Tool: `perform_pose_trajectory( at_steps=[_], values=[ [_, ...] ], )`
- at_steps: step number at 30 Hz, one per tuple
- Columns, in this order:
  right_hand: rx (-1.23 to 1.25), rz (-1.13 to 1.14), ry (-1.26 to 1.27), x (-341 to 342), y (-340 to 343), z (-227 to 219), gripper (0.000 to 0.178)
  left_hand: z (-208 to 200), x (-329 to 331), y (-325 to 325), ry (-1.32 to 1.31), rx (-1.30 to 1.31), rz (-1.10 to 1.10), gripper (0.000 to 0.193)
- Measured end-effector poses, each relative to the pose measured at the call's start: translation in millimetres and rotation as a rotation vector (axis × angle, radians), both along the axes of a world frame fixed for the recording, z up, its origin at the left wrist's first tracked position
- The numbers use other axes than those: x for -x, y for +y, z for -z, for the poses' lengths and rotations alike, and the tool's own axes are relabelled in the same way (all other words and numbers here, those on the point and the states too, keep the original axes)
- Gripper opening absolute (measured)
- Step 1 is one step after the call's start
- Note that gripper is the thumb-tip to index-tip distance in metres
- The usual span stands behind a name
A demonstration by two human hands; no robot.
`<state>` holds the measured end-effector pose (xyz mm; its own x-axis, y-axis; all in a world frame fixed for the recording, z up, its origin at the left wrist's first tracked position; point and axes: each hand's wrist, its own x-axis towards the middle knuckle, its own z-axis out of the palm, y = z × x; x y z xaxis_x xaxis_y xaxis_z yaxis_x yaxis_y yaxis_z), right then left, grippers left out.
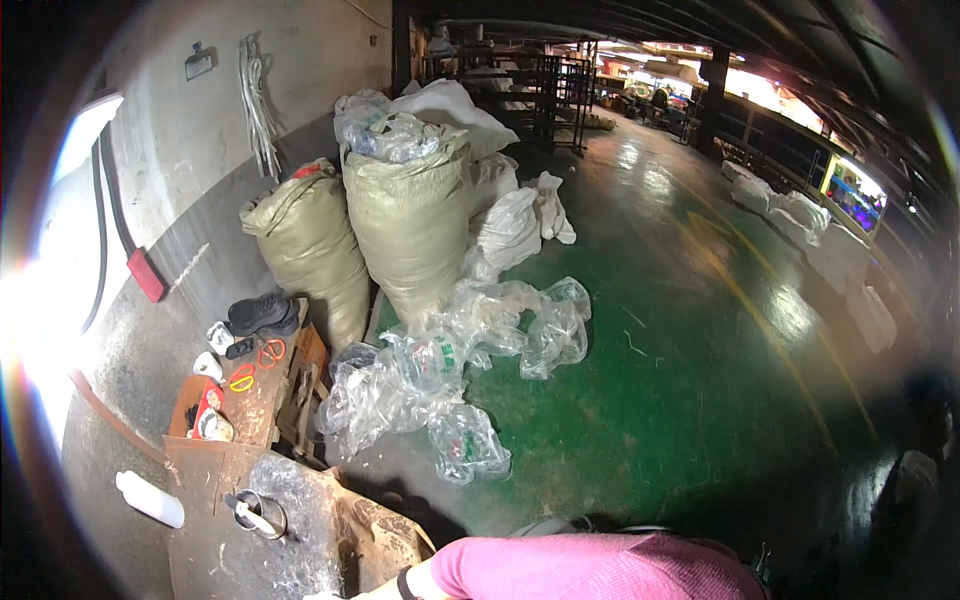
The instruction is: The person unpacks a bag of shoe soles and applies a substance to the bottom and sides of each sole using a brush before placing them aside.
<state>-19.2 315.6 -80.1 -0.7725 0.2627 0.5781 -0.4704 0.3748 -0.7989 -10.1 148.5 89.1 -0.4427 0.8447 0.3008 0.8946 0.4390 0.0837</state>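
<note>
From the lower edge an arm in a pink sleeve [600,565] reaches left toward a worn, stained bench [290,550]; it seems to be my right arm. A black band [405,584] circles the wrist. Only a sliver of my right hand [372,594] shows, and its fingers are cut off by the picture's edge. My left hand is out of the picture. Nearest to the hand, on the bench, stands a small metal cup [275,522] with a white-and-dark handled tool [252,514] in it. A brown cloth-like cover [385,530] hangs over the bench's right side.
Behind the bench a cardboard-covered surface [262,405] carries red scissors [271,353], yellow scissors [242,378] and a black shoe [262,315]. A white bottle [150,500] lies at left. Crumpled clear plastic bags [400,385] cover the floor beside full woven sacks [410,220]. Dark racks [530,90] stand farther back.
</note>
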Motion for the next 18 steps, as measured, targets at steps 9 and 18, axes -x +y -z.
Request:
perform_pose_trajectory(
  at_steps=[9, 18],
  values=[
    [-0.280, 0.185, 0.013, -17.0, -5.8, -3.2, 0.038, -26.4, 23.1, -6.0, -0.138, 0.526, -0.001, 0.051],
    [-0.033, 0.439, 0.192, 14.2, -37.8, 49.1, 0.043, -25.7, 51.0, -61.8, -0.498, 0.589, -0.108, 0.052]
  ],
)
